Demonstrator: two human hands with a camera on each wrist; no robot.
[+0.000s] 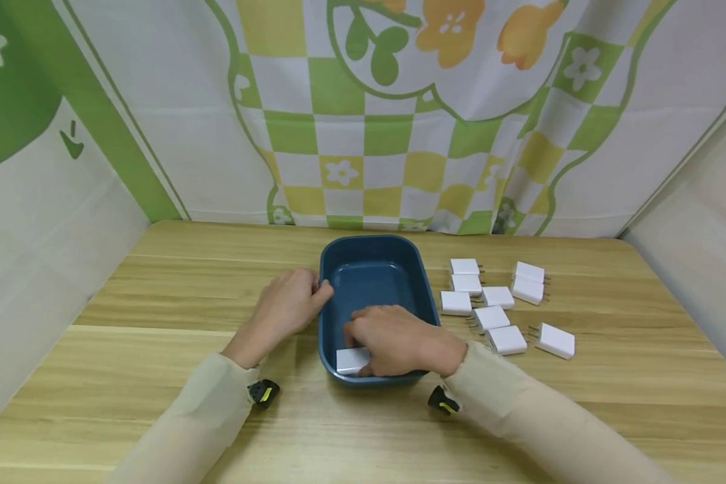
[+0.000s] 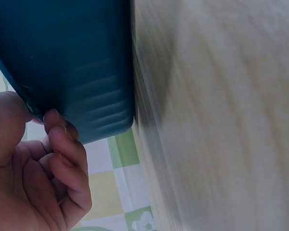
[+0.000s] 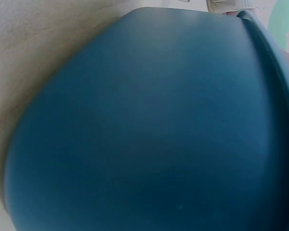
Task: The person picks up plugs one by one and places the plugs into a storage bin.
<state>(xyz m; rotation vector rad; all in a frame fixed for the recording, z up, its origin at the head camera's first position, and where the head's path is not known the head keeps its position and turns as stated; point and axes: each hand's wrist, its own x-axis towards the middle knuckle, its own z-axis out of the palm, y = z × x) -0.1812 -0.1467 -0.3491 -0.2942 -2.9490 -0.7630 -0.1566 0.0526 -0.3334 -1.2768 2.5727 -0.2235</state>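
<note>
A dark blue rectangular bin (image 1: 372, 286) stands on the wooden table. My left hand (image 1: 287, 306) pinches its left rim; in the left wrist view the left hand's fingers (image 2: 67, 149) curl against the outer wall near the rim. Reaching over the near right side, my right hand (image 1: 393, 339) is inside the bin and grips a white charger (image 1: 351, 361) at the near left corner. The bin's outer wall (image 3: 149, 120) fills most of the right wrist view and hides the right hand's fingers there.
To the bin's right lie several white chargers with metal prongs, among them a paired stack (image 1: 528, 282), a charger (image 1: 507, 340) near the bin and another (image 1: 555, 340) farther right. A patterned curtain (image 1: 387, 141) hangs along the back edge of the wooden table (image 1: 175, 336).
</note>
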